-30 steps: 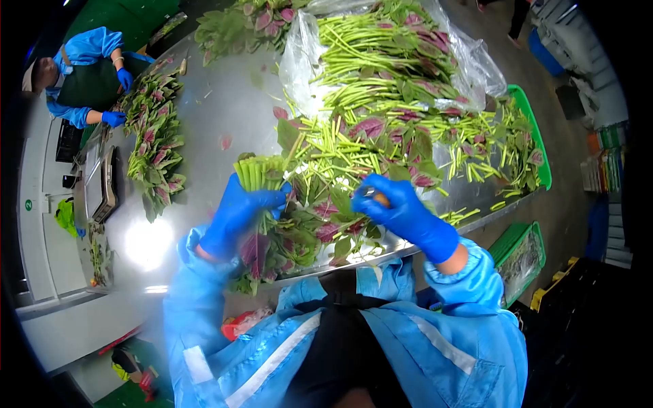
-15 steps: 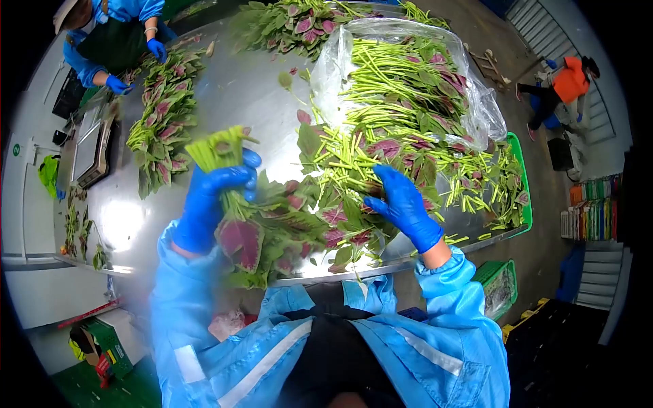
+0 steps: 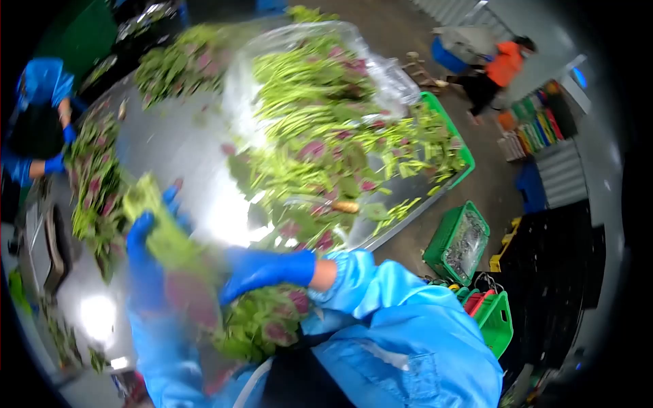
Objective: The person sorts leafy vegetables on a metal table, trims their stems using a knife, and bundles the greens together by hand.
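Bunch (image 3: 162, 228): leafy stems held above the table (image 3: 170, 139), pale ends pointing away from us, leaves towards our body.
Left hand (image 3: 141, 248): fingers and thumb wrapped round the stems; we judge a slack hold could let the inner ones slide out.
Right hand (image 3: 265, 270): against the leafy part, blurred; we cannot tell whether its fingers pinch or only rest. Pressing hard could bruise or tear leaves.
Knife (image 3: 345, 206): it looks like one, wooden-handled, lying loose on the trimmings (image 3: 323, 170); we could nick a glove by reaching there without looking.
Cut stems (image 3: 394, 216): scattered near the table's edge, where a sweeping sleeve could push some off.
Greens row (image 3: 92, 197): near our left hand; swinging the bunch wide could tangle the two.
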Demonstrator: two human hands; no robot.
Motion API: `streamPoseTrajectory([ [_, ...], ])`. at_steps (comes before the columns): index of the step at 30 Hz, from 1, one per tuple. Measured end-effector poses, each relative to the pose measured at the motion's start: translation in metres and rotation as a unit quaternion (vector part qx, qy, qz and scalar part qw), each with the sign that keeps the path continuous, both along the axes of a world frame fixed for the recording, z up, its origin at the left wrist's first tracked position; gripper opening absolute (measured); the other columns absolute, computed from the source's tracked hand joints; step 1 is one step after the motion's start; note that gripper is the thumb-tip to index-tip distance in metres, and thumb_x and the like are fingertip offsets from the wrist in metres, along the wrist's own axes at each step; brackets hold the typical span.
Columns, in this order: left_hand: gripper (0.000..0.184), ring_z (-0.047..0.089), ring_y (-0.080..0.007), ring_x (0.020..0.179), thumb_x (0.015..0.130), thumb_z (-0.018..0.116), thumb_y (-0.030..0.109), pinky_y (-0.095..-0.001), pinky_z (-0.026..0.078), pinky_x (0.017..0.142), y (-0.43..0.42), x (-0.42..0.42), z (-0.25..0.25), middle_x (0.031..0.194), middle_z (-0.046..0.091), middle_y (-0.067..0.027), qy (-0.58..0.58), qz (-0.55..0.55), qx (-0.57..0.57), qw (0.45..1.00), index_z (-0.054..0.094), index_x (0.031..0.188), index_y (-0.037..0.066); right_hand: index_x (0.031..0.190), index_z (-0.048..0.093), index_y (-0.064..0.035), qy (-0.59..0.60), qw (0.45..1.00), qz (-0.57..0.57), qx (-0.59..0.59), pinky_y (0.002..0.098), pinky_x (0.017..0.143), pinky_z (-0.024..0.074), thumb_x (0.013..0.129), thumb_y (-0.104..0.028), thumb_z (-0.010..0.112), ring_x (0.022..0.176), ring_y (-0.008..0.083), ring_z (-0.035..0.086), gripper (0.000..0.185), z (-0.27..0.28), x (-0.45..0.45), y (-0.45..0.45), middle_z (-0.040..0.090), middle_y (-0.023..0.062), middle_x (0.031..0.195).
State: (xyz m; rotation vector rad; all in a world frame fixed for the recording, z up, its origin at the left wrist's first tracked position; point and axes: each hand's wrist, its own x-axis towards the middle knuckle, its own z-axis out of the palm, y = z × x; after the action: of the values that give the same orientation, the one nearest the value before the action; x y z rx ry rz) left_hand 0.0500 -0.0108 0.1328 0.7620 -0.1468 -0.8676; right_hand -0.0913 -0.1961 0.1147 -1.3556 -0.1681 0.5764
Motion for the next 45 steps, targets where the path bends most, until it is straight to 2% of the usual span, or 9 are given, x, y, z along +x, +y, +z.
streamPoseTrajectory([
  [5,0.085,0.044,-0.0291,0.126,0.087,0.047,0.063,-0.0415,0.038,0.105,0.040,-0.050,-0.091,0.139,0.043,-0.0147,0.067,-0.040,-0.078,0.994,0.027,0.145,0.004,0.120,0.055,0.0022,0.154,0.981,-0.020,0.119,0.0295,0.076,0.0518,0.082,-0.015,0.071,0.090,0.0133,0.061,0.045,-0.052,0.002,0.012,0.065,0.0078,0.103],
  [7,0.065,0.047,-0.0187,0.122,0.095,0.046,0.046,-0.0334,0.039,0.102,0.069,-0.085,-0.189,0.136,0.046,-0.0117,-0.093,0.072,0.244,0.963,0.036,0.140,0.001,0.119,0.057,0.0011,0.236,0.971,-0.023,0.029,0.0300,0.079,0.0499,0.087,-0.023,0.065,0.091,0.0135,0.061,0.041,-0.132,0.004,0.019,0.065,0.0075,0.104],
  [9,0.052,0.056,-0.0175,0.112,0.096,0.050,0.034,-0.0325,0.047,0.095,0.038,-0.117,-0.131,0.127,0.054,-0.0122,0.218,-0.068,0.152,0.962,0.041,0.136,0.001,0.117,0.059,0.0006,0.197,0.977,-0.043,-0.066,0.0301,0.079,0.0489,0.088,-0.026,0.063,0.089,0.0137,0.061,0.040,-0.155,-0.001,0.022,0.065,0.0067,0.103],
  [15,0.038,0.061,-0.0136,0.095,0.088,0.063,0.012,-0.0276,0.050,0.083,0.033,-0.137,-0.161,0.106,0.062,-0.0068,-0.035,0.038,0.266,0.963,0.050,0.121,-0.001,0.108,0.063,0.0003,0.118,0.968,-0.201,-0.096,0.0305,0.076,0.0488,0.088,-0.028,0.062,0.082,0.0137,0.061,0.035,-0.056,-0.008,0.037,0.066,0.0070,0.094],
  [20,0.041,0.062,-0.0182,0.096,0.089,0.058,0.003,-0.0299,0.052,0.082,0.001,-0.149,-0.147,0.114,0.059,-0.0108,0.272,0.156,0.067,0.947,0.048,0.128,-0.001,0.111,0.060,0.0014,0.152,0.947,-0.276,-0.062,0.0286,0.075,0.0492,0.088,-0.012,0.062,0.084,0.0131,0.060,0.027,-0.182,-0.037,0.042,0.064,0.0058,0.096],
  [23,0.037,0.062,-0.0173,0.094,0.091,0.055,0.007,-0.0303,0.051,0.084,-0.011,-0.156,-0.143,0.113,0.059,-0.0088,0.198,0.247,0.119,0.941,0.050,0.127,0.000,0.107,0.062,0.0002,0.079,0.930,-0.358,-0.040,0.0319,0.074,0.0507,0.089,-0.017,0.060,0.087,0.0164,0.063,0.025,-0.110,-0.026,0.059,0.066,0.0089,0.099],
  [33,0.028,0.061,-0.0185,0.092,0.096,0.048,0.018,-0.0323,0.050,0.084,-0.019,-0.118,-0.136,0.107,0.061,-0.0071,0.124,0.076,0.142,0.979,0.058,0.115,0.001,0.120,0.054,-0.0002,-0.033,0.896,-0.408,-0.172,0.0421,0.086,0.0464,0.082,-0.042,0.063,0.090,0.0331,0.060,0.057,-0.136,-0.002,0.069,0.063,0.0236,0.103],
  [36,0.028,0.061,-0.0184,0.092,0.096,0.048,0.018,-0.0322,0.050,0.084,-0.020,-0.112,-0.137,0.108,0.061,-0.0071,0.125,0.056,0.149,0.979,0.058,0.115,0.001,0.122,0.054,-0.0003,0.165,0.920,-0.308,-0.176,0.0403,0.088,0.0457,0.079,-0.037,0.068,0.096,0.0316,0.061,0.059,-0.166,0.010,0.053,0.063,0.0213,0.108],
  [45,0.029,0.061,-0.0179,0.094,0.096,0.048,0.018,-0.0317,0.049,0.085,-0.011,-0.105,-0.141,0.109,0.061,-0.0069,0.124,0.022,0.158,0.979,0.058,0.116,0.000,0.110,0.060,-0.0016,0.119,0.915,-0.333,-0.193,0.0371,0.070,0.0507,0.070,-0.038,0.072,0.077,0.0217,0.063,0.055,-0.142,0.005,0.034,0.067,0.0150,0.091],
])
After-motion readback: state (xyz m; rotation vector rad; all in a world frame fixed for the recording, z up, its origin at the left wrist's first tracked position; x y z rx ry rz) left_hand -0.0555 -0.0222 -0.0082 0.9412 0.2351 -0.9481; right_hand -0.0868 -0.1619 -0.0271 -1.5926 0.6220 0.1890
